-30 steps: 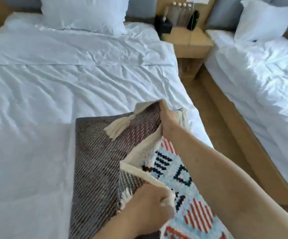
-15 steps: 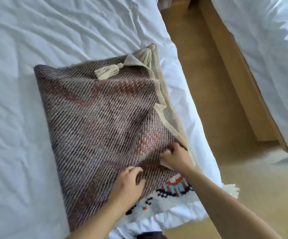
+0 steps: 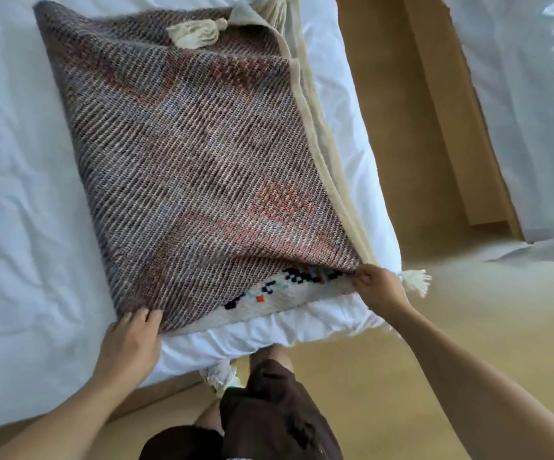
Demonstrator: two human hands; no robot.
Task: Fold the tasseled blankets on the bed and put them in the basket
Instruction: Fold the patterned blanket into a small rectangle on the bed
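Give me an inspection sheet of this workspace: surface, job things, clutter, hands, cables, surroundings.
Surface: bed, white wrinkled sheet.
Job's things: blanket folded over, woven back side up, at the bed's near corner; a tassel hangs off the edge. Basket: nothing seen.
Clutter: nothing seen.
Hands: left hand holds the near left corner; right hand pinches the near right corner.
Cables: nothing seen.
Surroundings: tan floor; second bed to the right.

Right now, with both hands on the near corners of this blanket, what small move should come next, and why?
Probably draw the top layer toward you: the left hand and right hand hold the blanket at its near corners, yet a patterned strip of the lower layer shows uncovered.
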